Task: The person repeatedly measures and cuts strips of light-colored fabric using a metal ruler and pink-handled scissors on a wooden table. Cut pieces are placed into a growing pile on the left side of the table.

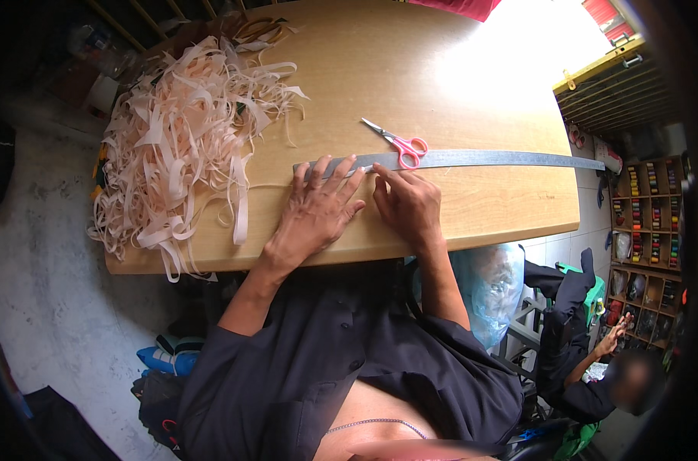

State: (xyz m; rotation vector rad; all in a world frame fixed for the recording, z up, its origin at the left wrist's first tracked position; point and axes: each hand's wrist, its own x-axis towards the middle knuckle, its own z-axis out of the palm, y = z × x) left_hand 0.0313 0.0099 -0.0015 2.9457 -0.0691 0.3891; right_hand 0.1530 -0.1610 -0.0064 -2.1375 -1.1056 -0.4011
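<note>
A long grey metal ruler point(487, 159) lies across the wooden table point(410, 77). My left hand point(314, 211) rests flat on the table, its fingertips spread on the ruler's left end. My right hand point(406, 203) is beside it, fingers bent, the fingertips touching the ruler's near edge. Pink-handled scissors point(399, 142) lie partly on the ruler just beyond my right hand. A large tangled heap of pale peach fabric strips point(180, 138) covers the table's left part.
Another person point(587, 353) in dark clothes sits low at the right. A shelf of thread spools point(648, 223) stands at the far right. A clear plastic bag point(491, 288) hangs under the table edge. Grey floor is at the left.
</note>
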